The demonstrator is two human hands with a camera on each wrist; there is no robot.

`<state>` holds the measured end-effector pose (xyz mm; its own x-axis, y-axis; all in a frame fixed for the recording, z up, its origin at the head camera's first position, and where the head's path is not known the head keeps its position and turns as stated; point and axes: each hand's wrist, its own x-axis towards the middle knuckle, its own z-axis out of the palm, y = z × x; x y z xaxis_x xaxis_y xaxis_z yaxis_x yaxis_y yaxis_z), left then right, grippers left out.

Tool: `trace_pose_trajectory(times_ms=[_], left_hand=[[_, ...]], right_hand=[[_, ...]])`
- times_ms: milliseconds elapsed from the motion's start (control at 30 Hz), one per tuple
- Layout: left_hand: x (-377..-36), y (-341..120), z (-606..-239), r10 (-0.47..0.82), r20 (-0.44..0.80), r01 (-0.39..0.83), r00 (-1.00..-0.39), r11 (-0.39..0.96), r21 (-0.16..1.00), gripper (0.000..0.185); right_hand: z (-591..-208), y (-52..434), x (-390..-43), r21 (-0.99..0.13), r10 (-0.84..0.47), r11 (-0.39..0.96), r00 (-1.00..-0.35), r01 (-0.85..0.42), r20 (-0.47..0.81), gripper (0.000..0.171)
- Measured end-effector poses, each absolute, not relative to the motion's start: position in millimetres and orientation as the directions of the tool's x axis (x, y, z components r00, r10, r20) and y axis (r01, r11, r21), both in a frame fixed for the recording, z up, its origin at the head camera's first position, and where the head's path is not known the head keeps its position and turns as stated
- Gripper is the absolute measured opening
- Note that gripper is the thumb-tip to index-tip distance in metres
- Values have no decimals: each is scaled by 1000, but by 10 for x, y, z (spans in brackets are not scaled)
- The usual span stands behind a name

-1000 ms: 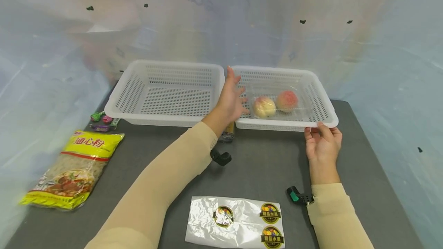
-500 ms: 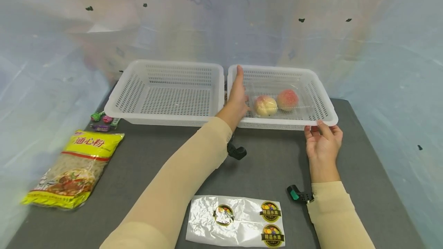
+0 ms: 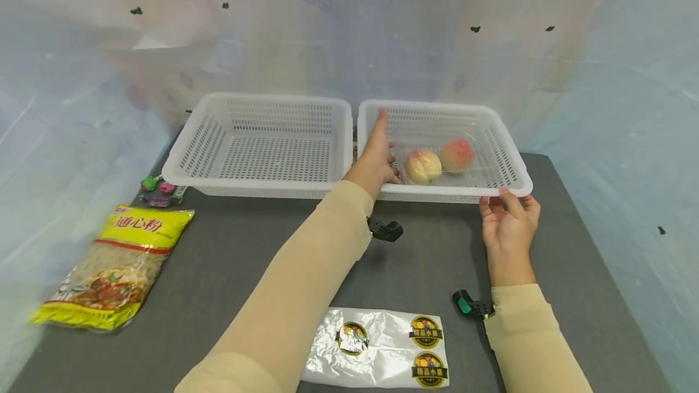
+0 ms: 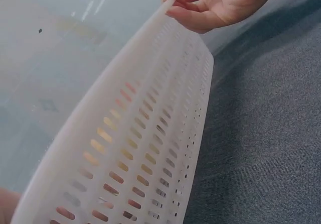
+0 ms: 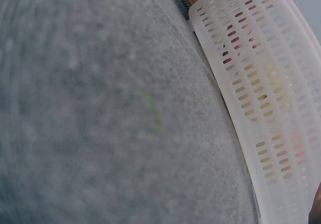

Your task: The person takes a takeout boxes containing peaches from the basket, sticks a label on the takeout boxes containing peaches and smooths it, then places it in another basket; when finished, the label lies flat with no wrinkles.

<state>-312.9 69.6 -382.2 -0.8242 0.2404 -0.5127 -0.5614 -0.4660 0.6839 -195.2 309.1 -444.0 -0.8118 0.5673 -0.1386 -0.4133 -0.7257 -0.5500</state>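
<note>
Two peaches sit in a clear plastic box inside the right-hand white basket. My left hand is over that basket's left end, thumb up and fingers spread beside the box. Whether its fingertips touch the box cannot be made out. At the basket's front right corner, my right hand pinches the rim, thumb on top and fingers beneath. The left wrist view shows this right hand on the rim from the side.
A second white basket stands at left, close beside the first. A yellow pasta bag and several small wrapped candies lie at left. A silvery sheet with round stickers lies in front. Plastic sheeting rises behind the table.
My left hand has moved right, further over the basket. The box with the peaches has slid slightly right within the basket. My right hand keeps its hold on the corner.
</note>
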Motion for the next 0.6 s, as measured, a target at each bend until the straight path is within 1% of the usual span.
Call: trace_pose_trajectory(times_ms=[333, 600], left_hand=[[-3127, 699, -3825, 241, -463, -520, -853, -460, 719, 107], [-3113, 712, -3847, 275, -473, -547, -837, -443, 710, 112]], right_hand=[[-4447, 3086, -1952, -546, 565, -723, -817, -423, -114, 53], [-4456, 3089, -1950, -555, 564, -717, -819, -422, -106, 54]])
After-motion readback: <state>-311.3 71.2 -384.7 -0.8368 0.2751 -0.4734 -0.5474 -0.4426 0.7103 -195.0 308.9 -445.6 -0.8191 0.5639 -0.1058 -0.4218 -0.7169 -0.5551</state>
